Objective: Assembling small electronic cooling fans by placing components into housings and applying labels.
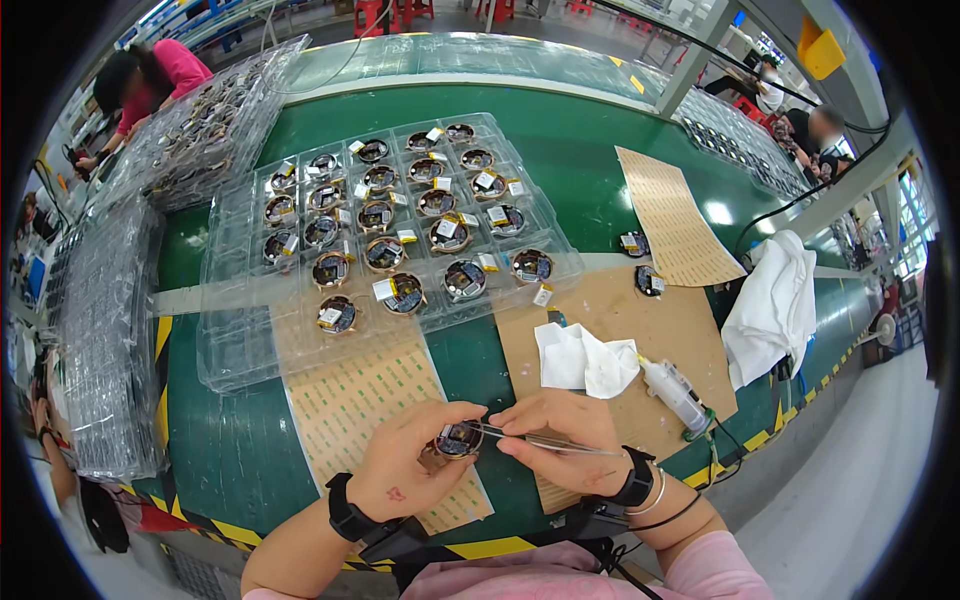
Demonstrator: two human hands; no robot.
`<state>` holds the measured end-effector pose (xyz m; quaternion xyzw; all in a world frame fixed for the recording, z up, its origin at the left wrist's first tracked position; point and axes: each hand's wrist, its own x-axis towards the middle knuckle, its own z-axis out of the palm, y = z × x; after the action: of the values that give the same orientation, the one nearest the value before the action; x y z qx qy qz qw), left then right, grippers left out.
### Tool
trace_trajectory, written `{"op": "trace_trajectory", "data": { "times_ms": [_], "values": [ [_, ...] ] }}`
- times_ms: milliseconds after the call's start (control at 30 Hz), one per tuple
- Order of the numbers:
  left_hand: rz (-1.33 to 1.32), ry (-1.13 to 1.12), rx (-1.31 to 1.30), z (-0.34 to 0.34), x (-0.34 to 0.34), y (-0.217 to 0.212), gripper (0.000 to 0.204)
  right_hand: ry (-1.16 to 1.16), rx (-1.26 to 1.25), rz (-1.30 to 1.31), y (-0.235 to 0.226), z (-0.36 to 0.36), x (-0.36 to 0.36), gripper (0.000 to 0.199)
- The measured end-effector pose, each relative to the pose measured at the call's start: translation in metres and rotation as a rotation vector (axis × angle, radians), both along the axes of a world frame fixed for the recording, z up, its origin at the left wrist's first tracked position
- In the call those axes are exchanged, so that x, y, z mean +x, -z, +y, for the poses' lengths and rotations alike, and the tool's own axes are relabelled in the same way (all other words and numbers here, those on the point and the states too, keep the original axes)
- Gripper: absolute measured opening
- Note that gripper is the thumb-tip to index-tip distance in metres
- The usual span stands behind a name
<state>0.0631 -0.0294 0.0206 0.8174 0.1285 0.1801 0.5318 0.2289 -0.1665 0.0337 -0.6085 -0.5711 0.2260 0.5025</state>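
Right now your left hand (415,462) pinches a small round circuit module (458,439) just above the green desk (590,135), low in the view and close to your body. Your right hand (560,440) is closed on slim metal tweezers (530,437) — their tips meet the module's top. It looks like a fine placing or peeling step; the next move likely needs a steady, light touch. A clear tray of similar modules (400,225) sits well beyond, with white wipes (583,362) near.
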Motion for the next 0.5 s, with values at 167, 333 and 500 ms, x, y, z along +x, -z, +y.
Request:
{"op": "trace_trajectory", "data": {
  "times_ms": [167,333,500],
  "values": [
    [0.051,0.04,-0.081,0.0,0.001,-0.003,0.045,-0.015,-0.053,0.262,0.004,0.001,0.003,0.012],
    [0.057,0.069,-0.102,0.002,0.0,-0.003,0.044,-0.026,-0.163,0.409,0.005,0.0,0.008,0.009],
    [0.059,0.138,-0.127,0.005,0.0,-0.005,0.044,-0.036,-0.269,0.65,0.007,-0.001,0.013,0.006]
  ]
}}
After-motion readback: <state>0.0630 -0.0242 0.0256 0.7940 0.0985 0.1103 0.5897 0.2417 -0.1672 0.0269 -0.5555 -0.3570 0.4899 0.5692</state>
